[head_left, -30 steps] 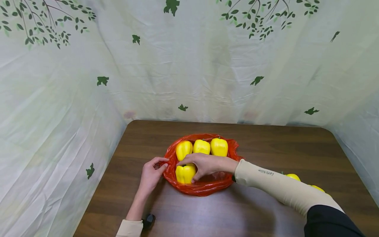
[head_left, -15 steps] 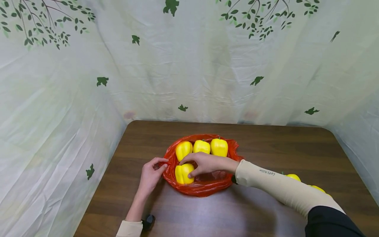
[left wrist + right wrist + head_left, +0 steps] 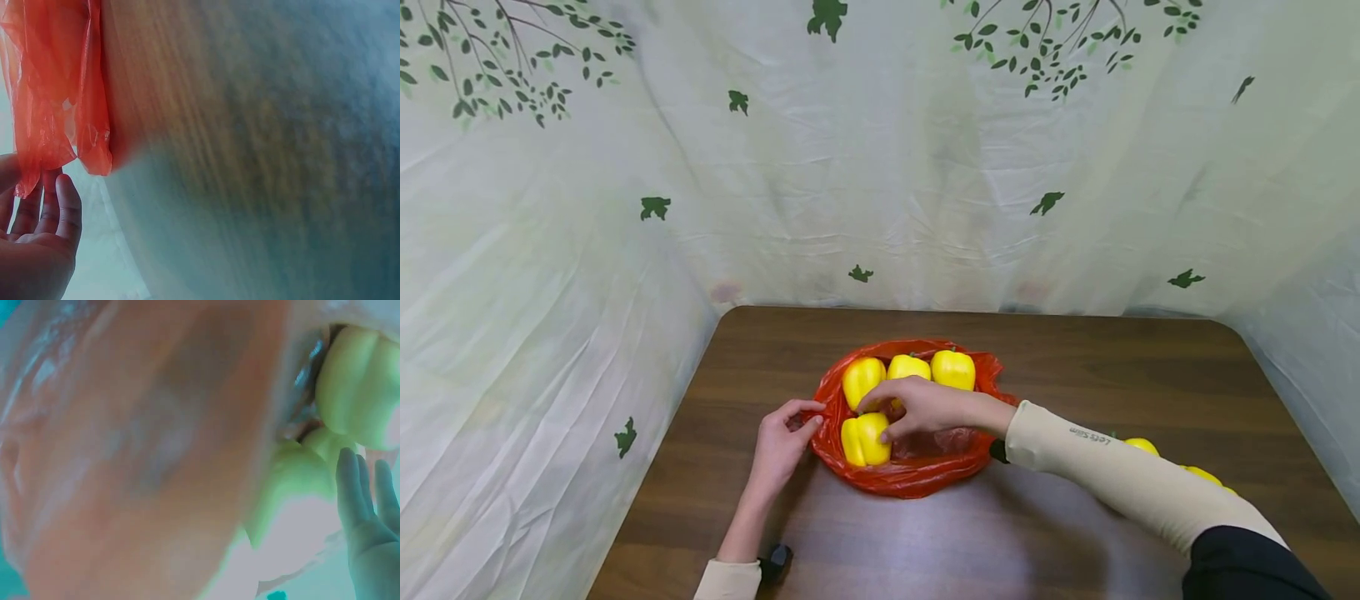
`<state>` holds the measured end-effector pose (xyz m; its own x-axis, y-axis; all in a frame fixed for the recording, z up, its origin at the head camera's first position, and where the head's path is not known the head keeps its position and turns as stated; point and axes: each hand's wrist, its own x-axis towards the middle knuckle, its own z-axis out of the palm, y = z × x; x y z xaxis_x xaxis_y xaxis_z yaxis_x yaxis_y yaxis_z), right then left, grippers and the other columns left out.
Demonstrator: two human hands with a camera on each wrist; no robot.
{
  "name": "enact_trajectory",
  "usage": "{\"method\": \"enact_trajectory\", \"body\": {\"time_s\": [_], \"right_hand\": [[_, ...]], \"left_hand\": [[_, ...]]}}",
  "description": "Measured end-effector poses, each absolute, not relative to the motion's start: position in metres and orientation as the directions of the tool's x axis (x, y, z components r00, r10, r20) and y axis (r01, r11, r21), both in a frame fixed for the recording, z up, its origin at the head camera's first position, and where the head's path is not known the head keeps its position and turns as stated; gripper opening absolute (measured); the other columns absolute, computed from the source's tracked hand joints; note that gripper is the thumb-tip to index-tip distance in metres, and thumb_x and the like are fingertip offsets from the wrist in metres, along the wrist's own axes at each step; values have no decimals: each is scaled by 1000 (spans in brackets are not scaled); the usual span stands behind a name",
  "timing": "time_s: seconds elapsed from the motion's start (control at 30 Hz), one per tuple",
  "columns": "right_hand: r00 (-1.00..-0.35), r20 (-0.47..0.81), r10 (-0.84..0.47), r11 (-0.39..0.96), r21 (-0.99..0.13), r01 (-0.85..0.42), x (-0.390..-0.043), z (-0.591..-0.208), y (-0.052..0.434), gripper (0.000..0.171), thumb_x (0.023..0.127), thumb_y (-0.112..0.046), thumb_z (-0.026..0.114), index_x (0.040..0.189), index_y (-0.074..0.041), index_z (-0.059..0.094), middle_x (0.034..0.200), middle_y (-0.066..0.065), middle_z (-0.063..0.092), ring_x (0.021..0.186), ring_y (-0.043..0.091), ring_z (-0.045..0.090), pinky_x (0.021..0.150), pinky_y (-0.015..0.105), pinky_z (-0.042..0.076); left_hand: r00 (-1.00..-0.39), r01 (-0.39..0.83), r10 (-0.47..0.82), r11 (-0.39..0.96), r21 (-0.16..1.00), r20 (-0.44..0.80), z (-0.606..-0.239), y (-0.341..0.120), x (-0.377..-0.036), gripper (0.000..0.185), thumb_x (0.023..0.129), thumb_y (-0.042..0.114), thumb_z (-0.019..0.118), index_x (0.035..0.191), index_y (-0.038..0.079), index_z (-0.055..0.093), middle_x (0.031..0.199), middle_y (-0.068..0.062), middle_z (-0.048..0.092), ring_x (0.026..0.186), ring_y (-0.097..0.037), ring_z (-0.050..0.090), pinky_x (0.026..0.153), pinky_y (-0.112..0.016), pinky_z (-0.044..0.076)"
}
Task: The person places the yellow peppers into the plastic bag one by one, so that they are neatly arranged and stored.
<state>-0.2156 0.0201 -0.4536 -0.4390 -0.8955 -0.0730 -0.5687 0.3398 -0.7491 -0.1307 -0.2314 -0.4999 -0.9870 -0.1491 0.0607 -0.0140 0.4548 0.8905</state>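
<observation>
Head view, bag: I see a red plastic bag (image 3: 917,479) lying open at the middle of the brown desk (image 3: 1075,358), its mouth facing up.
Head view, done: four yellow peppers sit inside. Three line the far side, the left pepper (image 3: 860,380), the middle pepper (image 3: 908,367) and the right pepper (image 3: 953,369); the near pepper (image 3: 867,439) lies at the near left.
Head view, left: two more loose peppers (image 3: 1142,446) lie on the desk to the right, partly hidden behind my right sleeve. I judge the bagging well past halfway, with those two yet to go in.
Head view, left hand (image 3: 782,442): its thumb and fingers pinch the bag's left rim, holding the mouth open.
Head view, right hand (image 3: 925,407): it reaches into the bag, fingers loosely bent, fingertips resting on the top of the near pepper, with no firm grip that I can see.
Left wrist view, bag: the red film (image 3: 56,94) hangs at the upper left, against the blurred desk.
Left wrist view, hand: my fingers (image 3: 67,203) lie fairly straight below the bag's edge, touching it; the pinch itself is out of frame.
Right wrist view, contents: washed out, but I make out two pale peppers (image 3: 362,387) against the bag's wall (image 3: 144,450).
Right wrist view, hand: my fingers (image 3: 353,487) are extended beside the lower pepper, curled round nothing.
</observation>
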Motion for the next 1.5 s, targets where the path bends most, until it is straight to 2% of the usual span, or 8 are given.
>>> {"method": "enact_trajectory", "body": {"time_s": [0.2, 0.4, 0.67, 0.9, 1.03, 1.1, 1.33, 1.5], "right_hand": [[-458, -75, -886, 336, -785, -520, -212, -438, 34, 51, 82, -20, 73, 129, -19, 54, 118, -6, 58, 104, 22, 55, 90, 38, 47], [-502, -72, -862, 359, -785, -504, -208, -430, 54, 51, 81, -32, 72, 128, -27, 53, 119, -15, 54, 110, 20, 55, 90, 38, 47], [-594, -88, -800, 417, -793, -444, -195, -422, 87, 51, 79, -42, 72, 125, -31, 54, 119, -16, 54, 105, 12, 52, 90, 38, 46], [-650, -70, -757, 445, -783, -434, -183, -417, 112, 50, 78, -45, 72, 124, -35, 54, 121, -19, 53, 113, 18, 49, 94, 39, 43], [-684, -46, -728, 464, -767, -443, -175, -418, 125, 48, 79, -48, 70, 123, -36, 55, 120, -19, 54, 112, 15, 50, 94, 40, 43], [-704, -25, -710, 472, -759, -449, -172, -418, 131, 47, 80, -48, 68, 123, -35, 55, 121, -19, 54, 112, 14, 50, 94, 41, 43], [-770, 21, -637, 462, -790, -403, -159, -420, 152, 49, 82, -44, 67, 127, -32, 52, 123, -14, 53, 103, 11, 54, 83, 38, 50], [-801, 42, -597, 466, -795, -389, -151, -421, 169, 48, 84, -37, 68, 129, -33, 51, 123, -13, 54, 102, 20, 58, 86, 41, 49]], "left_hand": [[-986, -8, -153, 437, 900, 66, -500, -232, -129, 15, 86, 6, 66, 96, 15, 70, 93, -3, 63, 74, -24, 54, 63, -27, 52], [-987, -24, -153, 442, 897, 49, -498, -232, -127, 14, 87, 7, 65, 97, 16, 69, 95, -2, 63, 75, -24, 54, 65, -27, 52], [-987, -38, -157, 449, 893, 37, -498, -231, -127, 14, 87, 8, 65, 98, 16, 69, 97, -2, 63, 76, -24, 54, 63, -27, 51], [-987, -40, -157, 450, 892, 35, -497, -231, -129, 14, 87, 8, 65, 98, 16, 69, 96, -3, 63, 74, -25, 53, 60, -27, 51], [-987, -35, -153, 453, 891, 39, -498, -231, -130, 15, 87, 8, 65, 98, 16, 69, 97, -3, 63, 75, -25, 53, 62, -27, 51], [-988, -31, -148, 453, 891, 41, -498, -230, -130, 15, 87, 8, 65, 99, 16, 69, 97, -3, 63, 75, -24, 53, 63, -27, 52], [-988, -15, -141, 448, 894, 54, -500, -230, -130, 15, 86, 7, 66, 98, 16, 69, 96, -3, 63, 75, -24, 54, 62, -27, 51], [-990, -20, -133, 443, 896, 43, -500, -230, -130, 15, 87, 8, 65, 99, 16, 69, 97, -3, 62, 76, -24, 54, 64, -27, 52]]}}
